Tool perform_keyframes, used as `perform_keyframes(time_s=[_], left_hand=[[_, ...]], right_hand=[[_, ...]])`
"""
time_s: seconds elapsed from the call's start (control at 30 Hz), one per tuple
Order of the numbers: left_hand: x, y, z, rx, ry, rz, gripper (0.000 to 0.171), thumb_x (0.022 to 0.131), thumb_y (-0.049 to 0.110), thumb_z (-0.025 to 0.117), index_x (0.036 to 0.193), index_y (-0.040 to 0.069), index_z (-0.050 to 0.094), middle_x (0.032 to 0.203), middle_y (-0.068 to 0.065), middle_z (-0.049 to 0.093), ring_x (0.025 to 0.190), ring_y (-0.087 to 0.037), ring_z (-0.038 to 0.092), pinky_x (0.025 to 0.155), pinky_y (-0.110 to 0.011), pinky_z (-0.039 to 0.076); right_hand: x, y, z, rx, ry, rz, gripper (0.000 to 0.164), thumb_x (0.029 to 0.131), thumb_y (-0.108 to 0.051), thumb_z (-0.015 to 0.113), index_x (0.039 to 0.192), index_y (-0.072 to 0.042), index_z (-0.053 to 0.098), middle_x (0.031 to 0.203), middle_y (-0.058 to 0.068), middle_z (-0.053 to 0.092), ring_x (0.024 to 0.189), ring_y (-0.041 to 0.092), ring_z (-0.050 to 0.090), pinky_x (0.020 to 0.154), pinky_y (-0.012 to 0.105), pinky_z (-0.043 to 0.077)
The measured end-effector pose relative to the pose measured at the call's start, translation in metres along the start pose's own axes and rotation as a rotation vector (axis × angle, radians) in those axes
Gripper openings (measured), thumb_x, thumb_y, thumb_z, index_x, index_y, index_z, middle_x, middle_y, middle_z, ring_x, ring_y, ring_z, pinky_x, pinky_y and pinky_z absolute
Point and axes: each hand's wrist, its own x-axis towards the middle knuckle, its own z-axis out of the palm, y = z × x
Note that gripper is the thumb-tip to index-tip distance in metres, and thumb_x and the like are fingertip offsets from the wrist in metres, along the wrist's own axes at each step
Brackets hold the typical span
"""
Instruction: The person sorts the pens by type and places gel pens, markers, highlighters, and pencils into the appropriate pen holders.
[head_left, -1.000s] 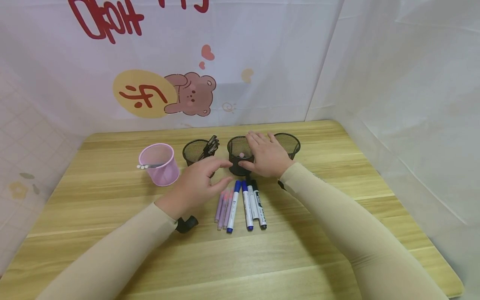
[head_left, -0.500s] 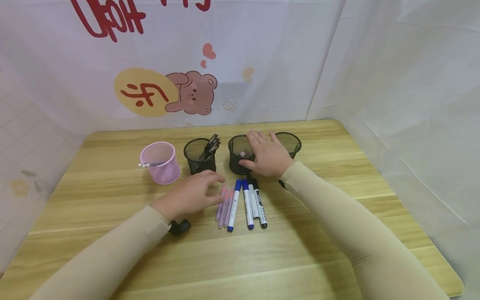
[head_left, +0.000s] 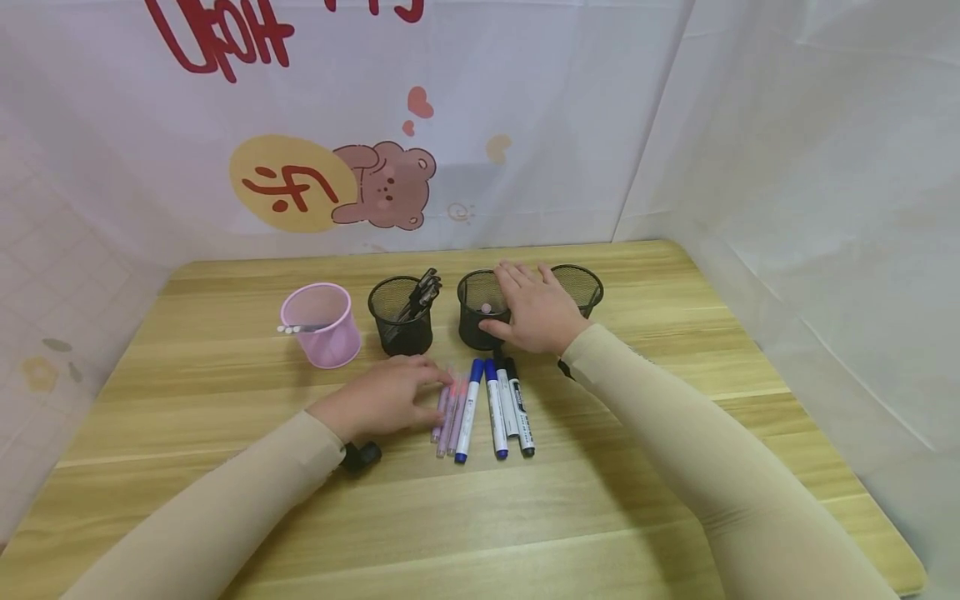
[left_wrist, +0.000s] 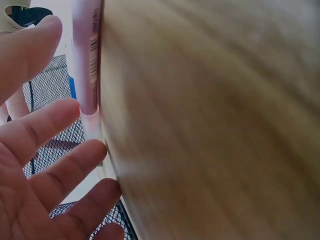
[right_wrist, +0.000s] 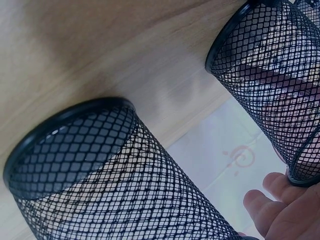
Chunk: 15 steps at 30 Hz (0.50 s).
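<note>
My left hand (head_left: 382,398) is lowered over several pink pens (head_left: 452,429) lying on the table. In the left wrist view its fingers are spread and loosely bent, with the fingertips close to the nearest pink pen (left_wrist: 86,65); whether they touch it I cannot tell. My right hand (head_left: 536,310) rests against the right side of a black mesh pen holder (head_left: 474,331), thumb in front and fingers straight along the rim. Inside that holder stands a pink pen (right_wrist: 275,80), seen through the mesh in the right wrist view.
Blue markers (head_left: 496,417) and black-capped markers (head_left: 522,417) lie right of the pink pens. Behind stand a pink holder (head_left: 333,343) with white-tipped sticks, a mesh holder (head_left: 405,340) with black pens, and another mesh holder (head_left: 581,287) partly behind my right hand.
My left hand has moved away from the middle mesh holder, down and toward me, to the pink pens. My right hand has stayed at the holder.
</note>
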Motion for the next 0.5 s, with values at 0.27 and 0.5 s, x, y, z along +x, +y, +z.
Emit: perform_keyframes(time_s=[0.27,0.5], left_hand=[[0.0011,0.0030,-0.0003,0.052,0.033,-0.031,0.059,0.091,0.049,0.078,0.139,0.016,0.066,0.148,-0.005,0.064,0.145,-0.034,0.053,0.124,-0.054,0.038],[0.0019,0.0066,-0.0008,0.043,0.051,-0.085,0.058,0.089,0.046,0.081,0.136,0.015,0.067,0.142,-0.006,0.066,0.131,-0.030,0.060,0.118,-0.053,0.043]], right_hand=[[0.0003,0.0013,0.0015,-0.013,0.005,-0.005,0.102,0.100,-0.075,0.046,0.168,-0.004,0.020,0.175,0.014,0.025,0.163,0.032,0.024,0.134,0.057,0.010],[0.0001,0.0015,0.0008,-0.016,0.000,-0.005,0.102,0.100,-0.076,0.045,0.168,-0.005,0.019,0.175,0.013,0.024,0.162,0.032,0.025,0.134,0.057,0.010]])
